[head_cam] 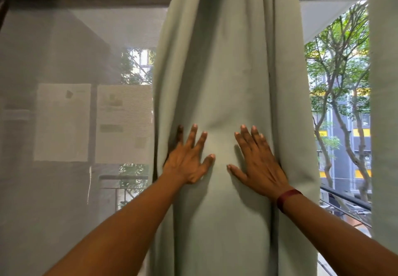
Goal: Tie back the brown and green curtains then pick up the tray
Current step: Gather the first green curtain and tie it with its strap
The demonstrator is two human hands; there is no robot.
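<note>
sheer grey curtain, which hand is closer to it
Left. The left hand presses the green curtain at its edge beside the sheer grey curtain; the right hand presses it farther right.

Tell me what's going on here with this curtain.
A person stands at a window with both hands on a pale green curtain. The left hand and the right hand press flat against it with fingers spread, side by side and apart. The curtain hangs bunched in folds, and no tie shows around it. A sheer screen covers the window to the left. No brown curtain or tray is in view.
</note>
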